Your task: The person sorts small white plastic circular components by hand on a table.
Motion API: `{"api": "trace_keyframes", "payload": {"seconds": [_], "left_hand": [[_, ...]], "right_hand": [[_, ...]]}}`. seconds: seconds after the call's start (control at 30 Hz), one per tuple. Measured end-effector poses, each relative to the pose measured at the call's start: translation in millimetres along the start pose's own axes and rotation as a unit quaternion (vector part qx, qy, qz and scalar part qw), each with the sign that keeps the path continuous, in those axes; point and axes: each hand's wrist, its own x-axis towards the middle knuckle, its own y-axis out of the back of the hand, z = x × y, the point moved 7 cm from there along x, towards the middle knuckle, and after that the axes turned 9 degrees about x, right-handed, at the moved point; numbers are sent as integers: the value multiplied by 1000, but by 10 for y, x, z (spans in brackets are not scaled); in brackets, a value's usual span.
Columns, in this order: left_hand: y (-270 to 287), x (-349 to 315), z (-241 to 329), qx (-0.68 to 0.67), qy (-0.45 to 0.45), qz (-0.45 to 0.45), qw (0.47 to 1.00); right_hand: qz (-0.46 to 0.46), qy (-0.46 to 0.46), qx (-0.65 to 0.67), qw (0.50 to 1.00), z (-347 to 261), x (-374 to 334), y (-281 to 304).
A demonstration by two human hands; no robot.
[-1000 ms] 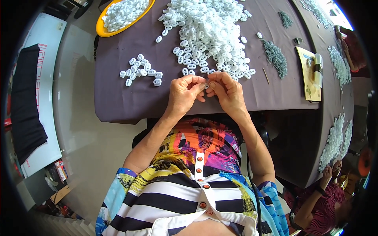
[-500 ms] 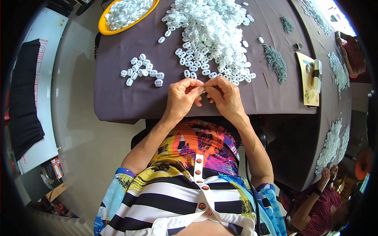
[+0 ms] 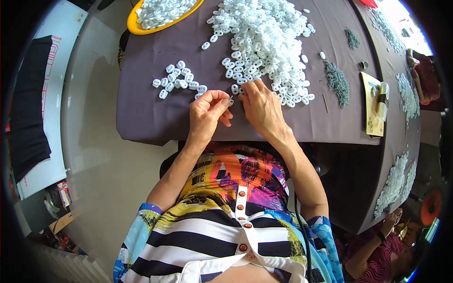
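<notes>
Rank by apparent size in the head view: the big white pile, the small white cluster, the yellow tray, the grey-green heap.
1. Big white pile.
2. Yellow tray, though cut off by the picture's edge, so unsure.
3. Small white cluster and grey-green heap look alike; no ranking between them.

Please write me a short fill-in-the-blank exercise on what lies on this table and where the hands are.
1. The table is draped in a dark ____ cloth.
2. The large heap of small white plastic pieces lies just beyond the ____ hand.
3. The round tray at the far left corner of the table is ____ in colour.
4. The small cluster of white pieces lies beyond the ____ hand.

Missing words: purple; right; yellow; left
</notes>
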Motion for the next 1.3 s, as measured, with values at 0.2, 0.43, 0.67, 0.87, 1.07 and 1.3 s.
{"api": "trace_keyframes", "payload": {"seconds": [0.2,0.43,0.67,0.87,1.07,1.3], "left_hand": [[-50,6,13,26,0,-14,1000],[-96,8,28,42,-2,-17,999],[-197,43,44,65,8,-31,997],[-208,38,50,83,10,-33,996],[-273,43,35,77,10,-51,996],[-307,46,45,101,7,-60,993]], "right_hand": [[-8,24,54,998,-35,-70,67],[62,34,160,985,73,-161,164],[-11,-88,414,906,243,-290,105],[8,-101,495,863,298,-315,114],[29,-117,526,842,374,-318,89],[29,-129,582,802,421,-347,85]]}}
